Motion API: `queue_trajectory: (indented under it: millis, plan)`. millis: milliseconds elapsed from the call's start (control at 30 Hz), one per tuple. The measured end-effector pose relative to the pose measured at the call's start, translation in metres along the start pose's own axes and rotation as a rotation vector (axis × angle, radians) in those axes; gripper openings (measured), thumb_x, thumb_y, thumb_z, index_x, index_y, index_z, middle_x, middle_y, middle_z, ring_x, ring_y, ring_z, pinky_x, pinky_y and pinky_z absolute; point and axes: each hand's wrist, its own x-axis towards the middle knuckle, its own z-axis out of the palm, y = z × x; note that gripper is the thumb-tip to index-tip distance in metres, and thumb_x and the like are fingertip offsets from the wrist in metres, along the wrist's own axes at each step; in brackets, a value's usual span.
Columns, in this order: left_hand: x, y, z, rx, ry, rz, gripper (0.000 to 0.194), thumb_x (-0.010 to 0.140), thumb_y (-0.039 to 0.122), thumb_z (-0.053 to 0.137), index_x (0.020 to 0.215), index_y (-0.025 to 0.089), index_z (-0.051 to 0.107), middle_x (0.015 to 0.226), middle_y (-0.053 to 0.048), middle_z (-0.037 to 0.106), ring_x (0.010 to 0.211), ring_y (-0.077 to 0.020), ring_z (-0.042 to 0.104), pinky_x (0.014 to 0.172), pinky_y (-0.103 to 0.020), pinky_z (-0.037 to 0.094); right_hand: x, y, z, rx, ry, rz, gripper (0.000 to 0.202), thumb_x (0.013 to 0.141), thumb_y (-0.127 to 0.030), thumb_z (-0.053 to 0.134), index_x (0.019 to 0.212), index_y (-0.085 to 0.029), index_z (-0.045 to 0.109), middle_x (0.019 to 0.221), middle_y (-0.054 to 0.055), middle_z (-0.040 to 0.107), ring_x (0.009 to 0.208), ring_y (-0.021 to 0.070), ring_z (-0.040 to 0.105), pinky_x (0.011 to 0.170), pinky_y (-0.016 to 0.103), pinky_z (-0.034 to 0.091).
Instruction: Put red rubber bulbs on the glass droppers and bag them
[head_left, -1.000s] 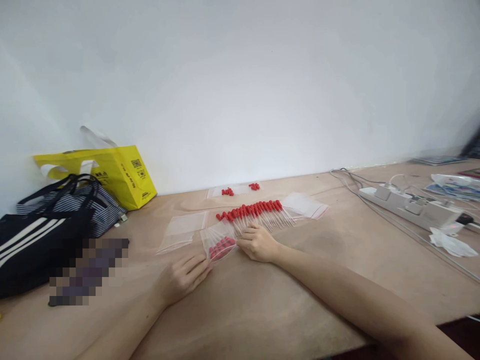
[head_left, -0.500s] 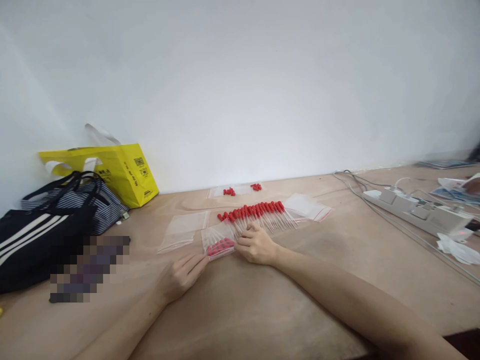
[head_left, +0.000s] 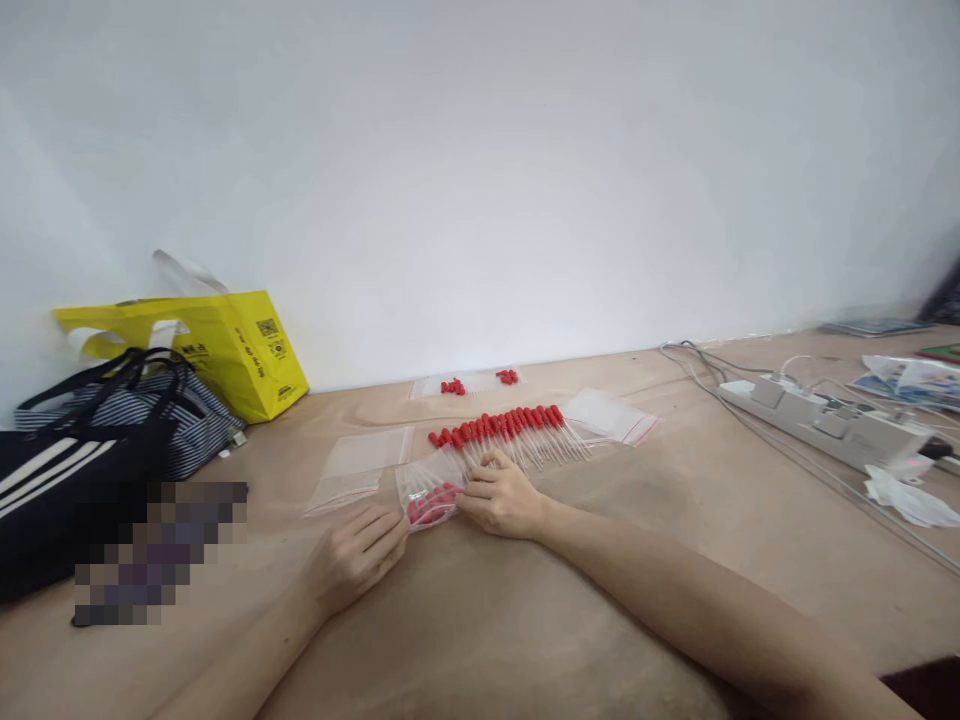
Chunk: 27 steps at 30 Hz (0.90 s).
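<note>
Two hands (head_left: 431, 522) at the filled bag's (head_left: 427, 492) edges

observed: left hand (head_left: 361, 555) and right hand (head_left: 504, 497) were both bare, fingers slim. left forearm (head_left: 259, 645) and right forearm (head_left: 667, 590) were likewise bare, smooth, widening toward the elbow. one small spot (head_left: 286, 638) marked the left forearm. nail detail was too small to resolve.

A yellow bag (head_left: 259, 350) stands against the wall (head_left: 525, 180), beside a striped bag (head_left: 206, 430) and a black bag (head_left: 82, 490). Across the table (head_left: 450, 640) lie a power strip (head_left: 817, 420), cables (head_left: 757, 430) and a crumpled tissue (head_left: 909, 497).
</note>
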Motion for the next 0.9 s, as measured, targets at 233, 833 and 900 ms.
queue_trajectory:
  millis: [233, 833, 900]
  plan:
    - [0.023, 0.010, 0.007, 0.024, 0.052, -0.005, 0.022, 0.083, 0.009, 0.041, 0.079, 0.016, 0.061, 0.070, -0.001, 0.066, 0.066, -0.0124, 0.061, 0.064, -0.025, 0.052, 0.010, -0.010, 0.003, 0.036, 0.026, -0.009, 0.024, 0.081, -0.016, 0.040, 0.061, -0.017, 0.052, 0.054, -0.003, 0.051, 0.061, 0.0093, 0.040, 0.069, 0.031, 0.023]
    - [0.010, 0.004, 0.001, 0.151, 0.048, 0.098, 0.018, 0.080, 0.007, 0.042, 0.079, 0.014, 0.059, 0.068, -0.004, 0.065, 0.064, -0.0157, 0.060, 0.065, -0.031, 0.048, 0.016, -0.014, 0.002, 0.051, 0.042, 0.045, 0.019, 0.075, -0.013, 0.042, 0.059, -0.016, 0.050, 0.054, -0.004, 0.054, 0.060, 0.0095, 0.040, 0.070, 0.034, 0.021]
    - [0.005, 0.002, -0.004, 0.195, 0.041, 0.107, 0.021, 0.081, 0.005, 0.039, 0.081, 0.013, 0.059, 0.068, -0.005, 0.065, 0.064, -0.0160, 0.060, 0.065, -0.031, 0.048, 0.015, -0.013, 0.002, 0.062, 0.029, 0.063, 0.017, 0.074, -0.012, 0.043, 0.060, -0.016, 0.051, 0.056, -0.003, 0.055, 0.060, 0.0092, 0.040, 0.070, 0.034, 0.021]
